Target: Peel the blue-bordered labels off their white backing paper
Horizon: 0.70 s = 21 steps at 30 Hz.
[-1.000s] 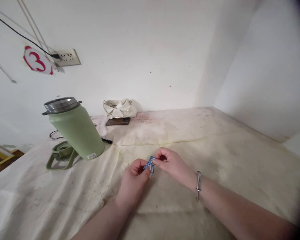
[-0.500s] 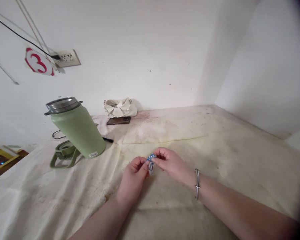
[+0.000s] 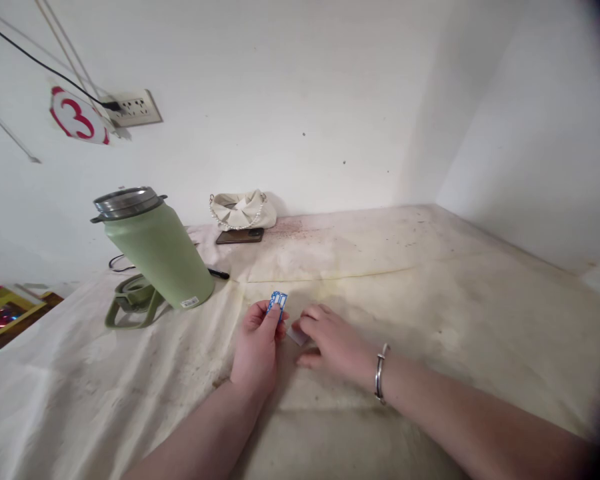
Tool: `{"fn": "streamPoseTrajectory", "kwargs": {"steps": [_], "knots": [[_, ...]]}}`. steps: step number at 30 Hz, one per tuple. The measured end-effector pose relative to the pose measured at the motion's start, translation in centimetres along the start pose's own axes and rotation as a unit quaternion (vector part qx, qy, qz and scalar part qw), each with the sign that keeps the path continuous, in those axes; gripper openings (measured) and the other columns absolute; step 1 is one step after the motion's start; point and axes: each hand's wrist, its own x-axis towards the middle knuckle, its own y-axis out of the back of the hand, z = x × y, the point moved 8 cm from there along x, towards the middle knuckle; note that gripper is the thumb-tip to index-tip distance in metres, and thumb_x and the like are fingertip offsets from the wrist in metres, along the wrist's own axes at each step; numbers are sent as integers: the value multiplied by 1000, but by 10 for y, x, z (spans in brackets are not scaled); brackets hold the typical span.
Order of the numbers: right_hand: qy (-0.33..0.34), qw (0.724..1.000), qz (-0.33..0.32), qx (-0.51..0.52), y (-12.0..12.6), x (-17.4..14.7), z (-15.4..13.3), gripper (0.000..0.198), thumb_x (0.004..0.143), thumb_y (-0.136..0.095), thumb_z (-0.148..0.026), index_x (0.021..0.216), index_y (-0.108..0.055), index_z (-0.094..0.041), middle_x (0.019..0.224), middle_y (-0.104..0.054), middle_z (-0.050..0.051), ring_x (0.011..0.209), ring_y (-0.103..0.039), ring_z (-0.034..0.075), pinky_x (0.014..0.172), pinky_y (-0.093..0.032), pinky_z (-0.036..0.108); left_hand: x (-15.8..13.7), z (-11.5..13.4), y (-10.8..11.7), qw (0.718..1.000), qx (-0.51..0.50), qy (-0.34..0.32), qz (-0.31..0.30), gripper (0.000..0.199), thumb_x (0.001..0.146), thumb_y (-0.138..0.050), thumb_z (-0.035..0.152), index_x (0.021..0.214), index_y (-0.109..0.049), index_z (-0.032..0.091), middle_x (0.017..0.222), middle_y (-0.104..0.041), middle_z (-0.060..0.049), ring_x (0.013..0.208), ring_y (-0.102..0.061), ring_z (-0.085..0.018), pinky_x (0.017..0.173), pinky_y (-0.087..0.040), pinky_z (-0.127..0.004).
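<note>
My left hand is closed on a small flat card with a blue-and-white pattern, pinched under the thumb and tilted upright. Just to its right, my right hand has a small pale, thin piece at its curled fingertips. The thumb of that hand stands apart below, and the fingers partly cover the piece. What the pale piece is made of does not show clearly. Both hands are low over the cloth-covered table. A silver bracelet circles my right wrist.
At left stands a green bottle without its lid; the green lid lies beside it. A black pen pokes out behind the bottle. Farther back are a phone and a white bag near the wall.
My hands have parted. The patterned card stays in my left hand, which moved slightly left and turned it. My right hand let go of the card and now has the pale piece at its fingertips.
</note>
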Motion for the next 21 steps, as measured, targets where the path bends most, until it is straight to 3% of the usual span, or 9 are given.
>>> {"fn": "streamPoseTrajectory", "kwargs": {"steps": [4,9,13,17,21], "knots": [[0,999,-19,-37,-10,2,1,24,65,-74,-29,81,-61,-16,89,-57,5,84,-51,19,71,-42,29,-1,-1,-3,1000,6,5,-16,25,70,-65,39,79,-54,18,67,-59,2,52,-46,-7,52,-37,-20],[37,998,-39,-23,-6,2,-7,5,75,-64,-18,72,-61,-16,82,-57,4,77,-52,15,68,-39,25,-1,-1,-3,1000,8,5,-22,22,73,-64,37,79,-54,18,68,-59,2,52,-46,-6,52,-36,-19],[17,1000,-23,8,11,1,-7,17,81,-54,-13,65,-58,-16,73,-56,2,68,-50,13,62,-37,23,-1,0,-4,1000,11,5,-25,20,74,-63,36,80,-55,19,68,-59,3,51,-45,-6,51,-35,-19],[-42,991,-17,128,23,-1,1,15,87,-46,-21,75,-54,-19,62,-55,-3,55,-49,10,53,-34,21,-3,1,-12,998,30,7,-63,19,74,-63,35,78,-57,18,67,-58,3,54,-47,-7,53,-35,-20],[-48,988,9,143,30,0,5,13,86,-47,-21,75,-54,-20,62,-53,-5,54,-46,9,51,-32,20,-8,-1,-21,986,122,7,-117,16,75,-62,33,77,-59,17,63,-54,4,54,-43,-8,51,-32,-19]]}}
